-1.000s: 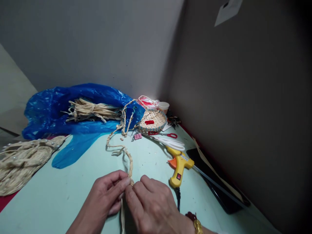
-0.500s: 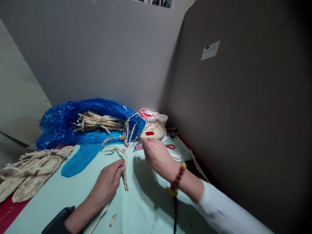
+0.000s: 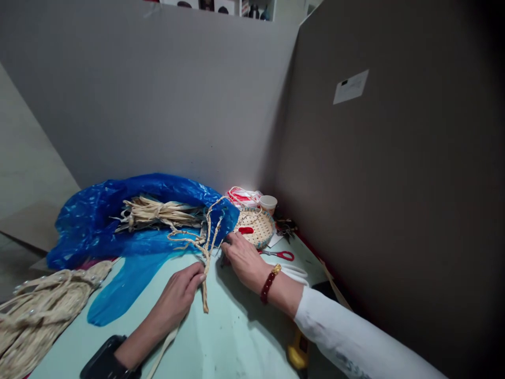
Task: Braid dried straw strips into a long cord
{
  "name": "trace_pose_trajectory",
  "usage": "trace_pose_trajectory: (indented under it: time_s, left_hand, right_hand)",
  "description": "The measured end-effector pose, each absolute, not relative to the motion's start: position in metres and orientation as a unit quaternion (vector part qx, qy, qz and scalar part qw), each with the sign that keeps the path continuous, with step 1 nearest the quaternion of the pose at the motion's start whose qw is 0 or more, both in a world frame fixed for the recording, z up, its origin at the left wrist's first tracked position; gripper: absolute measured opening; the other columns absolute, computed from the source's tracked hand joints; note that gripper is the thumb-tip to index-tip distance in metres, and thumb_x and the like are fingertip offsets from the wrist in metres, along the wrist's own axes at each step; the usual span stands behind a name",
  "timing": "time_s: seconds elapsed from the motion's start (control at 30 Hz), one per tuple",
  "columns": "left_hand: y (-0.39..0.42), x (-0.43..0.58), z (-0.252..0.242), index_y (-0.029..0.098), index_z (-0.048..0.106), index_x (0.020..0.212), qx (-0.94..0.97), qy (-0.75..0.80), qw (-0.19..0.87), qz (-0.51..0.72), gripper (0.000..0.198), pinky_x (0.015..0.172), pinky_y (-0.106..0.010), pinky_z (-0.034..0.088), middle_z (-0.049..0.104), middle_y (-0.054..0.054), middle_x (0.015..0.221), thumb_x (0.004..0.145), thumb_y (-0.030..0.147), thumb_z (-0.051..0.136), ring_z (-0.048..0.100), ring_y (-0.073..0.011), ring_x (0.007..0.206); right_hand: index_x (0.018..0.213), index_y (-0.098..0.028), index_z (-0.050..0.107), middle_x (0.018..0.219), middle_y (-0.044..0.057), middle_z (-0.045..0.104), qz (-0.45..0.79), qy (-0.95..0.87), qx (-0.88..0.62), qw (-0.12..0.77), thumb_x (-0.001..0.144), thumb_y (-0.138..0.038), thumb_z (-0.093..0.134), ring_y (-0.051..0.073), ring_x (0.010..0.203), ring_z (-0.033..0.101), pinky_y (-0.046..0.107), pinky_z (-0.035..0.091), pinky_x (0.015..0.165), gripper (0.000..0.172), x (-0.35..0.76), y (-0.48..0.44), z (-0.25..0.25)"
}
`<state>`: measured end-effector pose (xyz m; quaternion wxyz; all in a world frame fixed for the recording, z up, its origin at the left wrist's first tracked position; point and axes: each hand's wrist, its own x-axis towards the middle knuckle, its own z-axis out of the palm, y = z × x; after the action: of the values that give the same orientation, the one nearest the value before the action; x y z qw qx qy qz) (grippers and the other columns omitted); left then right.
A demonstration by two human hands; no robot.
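Observation:
My left hand (image 3: 182, 291) pinches a braided straw cord (image 3: 206, 284) just above the table, its thick end hanging below my thumb. The cord's upper part splits into thin twisted strands (image 3: 213, 231) that run toward the blue bag. My right hand (image 3: 248, 263) is beside the cord, fingertips bent down together near the woven basket's front left. A small dark thing shows under those fingertips, too hidden to name. A flat pale strip (image 3: 164, 347) trails below my left wrist.
A blue plastic bag (image 3: 94, 210) holds a straw bundle (image 3: 165, 212). Straw sandals (image 3: 59, 302) lie at left. Around my right arm are a round woven basket (image 3: 258, 223), a white cup (image 3: 268, 202), red-handled scissors (image 3: 284, 255) and a yellow tool (image 3: 298, 352). Grey panels (image 3: 177, 105) stand behind.
My right hand has shifted slightly left and down, and the pink clip beside its fingers no longer shows. My left hand keeps its hold on the cord. The view has tilted up a little.

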<state>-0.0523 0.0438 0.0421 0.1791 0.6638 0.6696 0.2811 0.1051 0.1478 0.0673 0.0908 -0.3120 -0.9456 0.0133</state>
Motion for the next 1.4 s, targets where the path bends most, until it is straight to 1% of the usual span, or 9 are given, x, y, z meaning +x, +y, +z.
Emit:
trace_pose_trajectory:
  time_s: [0.2,0.3,0.37,0.5,0.63,0.87,1.1,1.3,1.4]
  left_hand:
    - [0.050,-0.051,0.041,0.024,0.043,0.072,0.683,0.646,0.211,0.268,0.027,0.068,-0.029,0.041,0.054,0.001,0.072,0.094,0.034,0.031,0.054,-0.0196,0.071]
    - [0.050,-0.048,0.042,0.024,0.043,0.073,0.689,0.640,0.224,0.255,0.027,0.069,-0.031,0.040,0.055,0.000,0.074,0.094,0.034,0.029,0.055,-0.0206,0.072]
    - [0.049,-0.048,0.042,0.024,0.043,0.073,0.691,0.640,0.229,0.245,0.027,0.070,-0.032,0.040,0.056,-0.001,0.075,0.094,0.034,0.029,0.055,-0.0217,0.073]
    - [0.050,-0.048,0.042,0.024,0.044,0.075,0.697,0.637,0.236,0.230,0.027,0.072,-0.033,0.039,0.058,-0.002,0.077,0.095,0.035,0.029,0.056,-0.0231,0.076]
    - [0.053,-0.049,0.040,0.023,0.047,0.079,0.701,0.634,0.239,0.221,0.027,0.072,-0.033,0.039,0.060,-0.003,0.080,0.096,0.034,0.029,0.057,-0.0232,0.077]
    - [0.049,-0.053,0.037,0.024,0.044,0.076,0.703,0.634,0.239,0.217,0.028,0.070,-0.032,0.038,0.057,-0.001,0.075,0.096,0.035,0.030,0.056,-0.0213,0.073]
    - [0.045,-0.055,0.037,0.023,0.047,0.078,0.708,0.617,0.270,0.212,0.029,0.072,-0.030,0.039,0.057,0.001,0.077,0.098,0.035,0.029,0.056,-0.0193,0.075]
    - [0.043,-0.054,0.036,0.022,0.051,0.083,0.721,0.591,0.297,0.205,0.031,0.072,-0.029,0.038,0.057,0.000,0.080,0.099,0.036,0.028,0.056,-0.0189,0.077]
    - [0.043,-0.053,0.037,0.022,0.051,0.081,0.723,0.593,0.292,0.201,0.031,0.072,-0.029,0.038,0.056,0.000,0.078,0.098,0.036,0.029,0.055,-0.0188,0.075]
  right_hand:
    - [0.090,-0.014,0.063,0.092,0.008,0.061,0.102,-0.941,-0.311,0.089,0.088,-0.013,0.055,0.017,0.082,0.056,0.026,0.038,0.069,0.009,0.115,0.152,0.066]
    - [0.085,-0.014,0.063,0.088,0.007,0.062,0.156,-0.931,-0.317,0.088,0.085,-0.014,0.060,0.016,0.079,0.056,0.024,0.037,0.067,0.004,0.118,0.155,0.069]
    - [0.081,-0.014,0.064,0.079,0.005,0.064,0.198,-0.926,-0.313,0.076,0.082,-0.015,0.063,0.015,0.074,0.056,0.023,0.036,0.063,0.001,0.119,0.158,0.072]
    - [0.078,-0.014,0.065,0.069,0.001,0.065,0.286,-0.910,-0.296,0.046,0.078,-0.019,0.069,0.012,0.065,0.057,0.020,0.036,0.057,0.006,0.119,0.164,0.078]
    - [0.086,-0.013,0.067,0.069,0.000,0.067,0.334,-0.895,-0.293,0.040,0.074,-0.025,0.074,0.012,0.064,0.057,0.019,0.036,0.053,0.019,0.120,0.167,0.081]
    - [0.083,-0.013,0.071,0.071,0.000,0.064,0.337,-0.892,-0.296,0.050,0.073,-0.021,0.076,0.012,0.068,0.055,0.021,0.033,0.057,0.013,0.129,0.166,0.083]
    - [0.089,-0.015,0.068,0.068,-0.004,0.058,0.369,-0.880,-0.294,0.056,0.071,-0.032,0.080,0.010,0.064,0.050,0.020,0.031,0.055,0.027,0.136,0.164,0.082]
    - [0.094,-0.014,0.073,0.073,-0.001,0.068,0.461,-0.847,-0.257,0.059,0.071,-0.032,0.078,0.013,0.069,0.057,0.021,0.037,0.060,0.029,0.137,0.172,0.075]
    - [0.092,-0.013,0.073,0.076,0.000,0.071,0.489,-0.827,-0.268,0.070,0.072,-0.030,0.078,0.015,0.071,0.061,0.022,0.039,0.061,0.027,0.137,0.172,0.073]
